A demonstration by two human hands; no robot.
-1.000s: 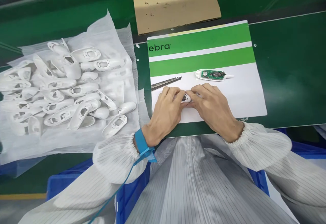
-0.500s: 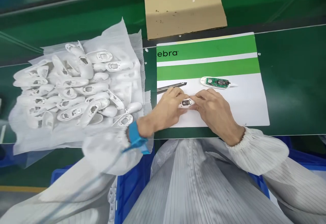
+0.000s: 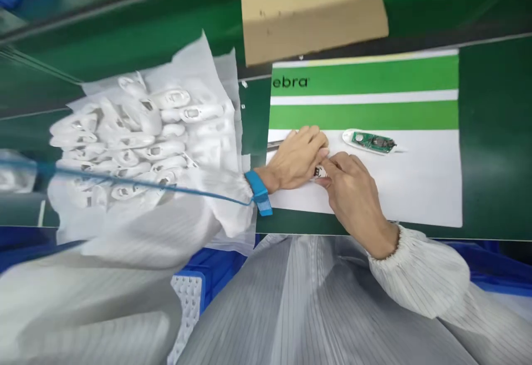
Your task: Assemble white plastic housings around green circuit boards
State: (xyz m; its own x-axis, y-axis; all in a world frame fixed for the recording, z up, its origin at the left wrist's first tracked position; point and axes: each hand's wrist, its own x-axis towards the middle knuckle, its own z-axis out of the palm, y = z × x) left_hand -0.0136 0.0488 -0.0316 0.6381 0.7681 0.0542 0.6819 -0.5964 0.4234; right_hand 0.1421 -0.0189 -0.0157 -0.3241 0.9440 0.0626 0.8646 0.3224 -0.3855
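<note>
A small white plastic housing point(image 3: 320, 171) with a dark opening shows between my hands, mostly covered by fingers. My right hand point(image 3: 353, 188) pinches it from the right. On its left side my left hand point(image 3: 297, 157) lies over it with fingers curled; its fingertips meet the right ones. Just beyond my right hand rests a white shell holding a green circuit board point(image 3: 376, 143). A dark, slim pointed tool point(image 3: 274, 145) lies partly hidden behind my left hand. Under all of these is a white and green printed sheet point(image 3: 419, 188).
Many white plastic housings point(image 3: 166, 149) are heaped on white foam sheeting point(image 3: 195, 66) at the left. A cardboard piece point(image 3: 307, 21) stands beyond the sheet. A blue cord runs from my left wristband point(image 3: 258, 192). Below the table edge are blue crates point(image 3: 224, 271).
My left hand has turned and moved over the housing, covering more of it. My left forearm has swung up across the foam sheeting. The whole view has shifted slightly.
</note>
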